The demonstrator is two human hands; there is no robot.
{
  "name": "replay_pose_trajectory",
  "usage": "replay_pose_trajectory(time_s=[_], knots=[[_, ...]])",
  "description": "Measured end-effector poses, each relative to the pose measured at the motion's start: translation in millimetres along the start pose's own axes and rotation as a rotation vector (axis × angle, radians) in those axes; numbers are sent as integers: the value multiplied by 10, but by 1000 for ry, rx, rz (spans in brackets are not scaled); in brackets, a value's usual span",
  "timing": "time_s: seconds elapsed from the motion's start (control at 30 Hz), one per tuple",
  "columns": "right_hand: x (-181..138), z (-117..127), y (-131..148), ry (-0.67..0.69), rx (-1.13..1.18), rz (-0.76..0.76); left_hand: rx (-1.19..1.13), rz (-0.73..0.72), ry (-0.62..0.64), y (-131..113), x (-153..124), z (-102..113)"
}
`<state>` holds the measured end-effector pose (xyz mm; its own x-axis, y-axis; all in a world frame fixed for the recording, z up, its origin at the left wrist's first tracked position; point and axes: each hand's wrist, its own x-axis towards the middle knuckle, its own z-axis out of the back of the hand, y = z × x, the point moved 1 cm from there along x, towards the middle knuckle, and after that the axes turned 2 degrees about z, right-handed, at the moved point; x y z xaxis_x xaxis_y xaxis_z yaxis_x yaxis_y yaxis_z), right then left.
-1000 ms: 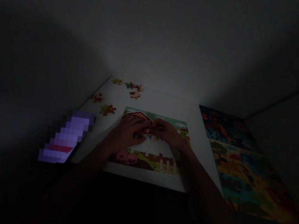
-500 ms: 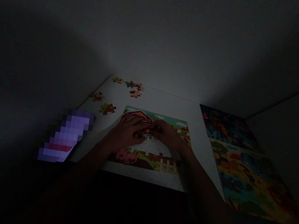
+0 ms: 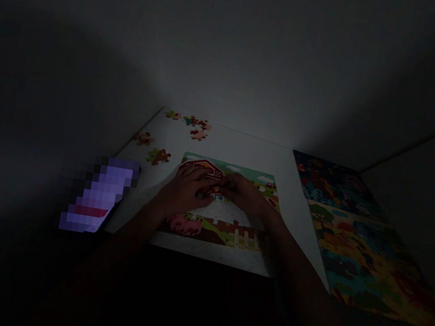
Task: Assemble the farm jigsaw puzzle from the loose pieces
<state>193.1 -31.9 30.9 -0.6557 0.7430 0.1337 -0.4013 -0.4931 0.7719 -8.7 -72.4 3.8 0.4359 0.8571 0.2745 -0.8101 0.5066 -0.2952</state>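
Observation:
The farm jigsaw puzzle (image 3: 236,170) lies on a white table, with a red barn along its upper left. Spread over the barn side is my left hand (image 3: 186,188), its fingers apart and its thumb at a puzzle piece with a small figure (image 3: 217,193). Curled fingers of my right hand (image 3: 243,192) pinch at the upper right of that same piece, near the left fingertips. A separate joined strip with a pig and a white fence (image 3: 213,231) lies below both hands. The dim light and my fingers hide the piece's edges.
Loose puzzle pieces (image 3: 198,127) lie at the table's far left, and more pieces (image 3: 158,156) lie closer. A phone with a blurred, lit screen (image 3: 103,194) is at the left edge. Colourful animal pictures (image 3: 354,240) lie on the right. A pale wall rises behind.
The view has shifted slightly. Both hands stay at nearly the same place on the puzzle, with only small finger movement.

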Motion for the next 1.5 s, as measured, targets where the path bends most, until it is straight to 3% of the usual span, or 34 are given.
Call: replay_pose_trajectory(time_s=[0.53, 0.97, 1.5], knots=[[-28, 30, -45, 69, -164, 63, 11, -7, -19, -1, 5, -1], [-32, 126, -144, 34, -260, -47, 15, -23, 3, -12, 19, 38], [-19, 107, -277, 0, -151, -87, 20, -4, 8, -7, 8, 16]])
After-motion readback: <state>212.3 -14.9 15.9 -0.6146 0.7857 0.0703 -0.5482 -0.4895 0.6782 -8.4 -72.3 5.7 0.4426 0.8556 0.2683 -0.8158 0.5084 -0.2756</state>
